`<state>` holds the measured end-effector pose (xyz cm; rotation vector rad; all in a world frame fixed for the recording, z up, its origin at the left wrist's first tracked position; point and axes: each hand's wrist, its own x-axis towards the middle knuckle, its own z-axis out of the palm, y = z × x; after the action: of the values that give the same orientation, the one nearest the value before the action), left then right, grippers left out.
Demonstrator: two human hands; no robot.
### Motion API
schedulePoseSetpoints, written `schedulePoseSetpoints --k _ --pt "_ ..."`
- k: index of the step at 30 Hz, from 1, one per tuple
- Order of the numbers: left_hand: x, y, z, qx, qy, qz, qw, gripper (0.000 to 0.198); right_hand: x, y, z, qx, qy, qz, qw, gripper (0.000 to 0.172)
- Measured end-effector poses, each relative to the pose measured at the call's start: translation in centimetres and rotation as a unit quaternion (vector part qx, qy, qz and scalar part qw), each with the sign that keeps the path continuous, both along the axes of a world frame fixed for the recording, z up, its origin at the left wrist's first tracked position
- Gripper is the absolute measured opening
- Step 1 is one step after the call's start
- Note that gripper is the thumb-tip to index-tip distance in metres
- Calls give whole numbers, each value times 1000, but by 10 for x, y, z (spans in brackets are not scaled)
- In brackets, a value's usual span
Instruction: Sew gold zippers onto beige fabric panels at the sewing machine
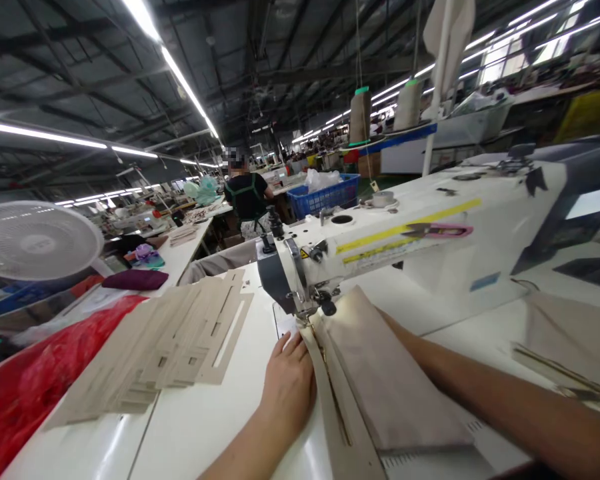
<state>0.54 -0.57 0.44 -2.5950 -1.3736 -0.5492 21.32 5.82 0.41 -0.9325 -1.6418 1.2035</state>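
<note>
Under the needle of a white sewing machine (405, 247) lies a beige strip (325, 400) with a gold zipper (333, 387) along it. My left hand (289, 373) rests on the left edge of this strip, close to the presser foot, its fingers close together and pointing at the needle; its fingertips press at the fabric edge. A folded beige fabric panel (390, 380) lies over the right side of the strip. My right forearm reaches in behind that panel, which hides my right hand and its fingers.
Fanned beige cut pieces (165, 347) cover the table's left, beside red plastic (55, 360) and a white fan (40, 240). Pink-handled snips (445, 230) lie on the machine arm. Another zippered piece (575, 347) is at right. A person (247, 197) stands beyond, near a blue basket (325, 197).
</note>
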Motion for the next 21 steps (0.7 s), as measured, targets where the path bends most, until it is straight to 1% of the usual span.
schedulePoseSetpoints --k 2,3,6,8,11,15,17,19,21 --pt "-1 -1 -3 8 11 -1 1000 31 7 4 2 27 -60 -46 997 27" --pt "-1 -2 -3 11 14 -2 1000 32 10 6 3 33 -86 -75 993 29" --pt "-4 -2 -1 15 16 -1 1000 35 14 8 7 33 -156 -157 975 46" --pt "-4 -1 2 14 18 0 1000 34 15 8 9 31 -182 -168 968 51" --pt "-3 0 4 12 29 4 1000 27 18 9 12 41 -196 -162 966 49" --pt "-3 0 3 28 42 2 999 21 23 11 15 12 -212 -162 964 50" --pt "-3 1 4 33 41 -4 999 19 24 11 14 50 -256 -164 951 42" --pt "-3 1 6 26 40 -4 999 19 23 11 10 119 -312 -181 925 33" --pt "-1 2 10 9 51 5 999 19 21 9 7 182 -347 -203 897 29"
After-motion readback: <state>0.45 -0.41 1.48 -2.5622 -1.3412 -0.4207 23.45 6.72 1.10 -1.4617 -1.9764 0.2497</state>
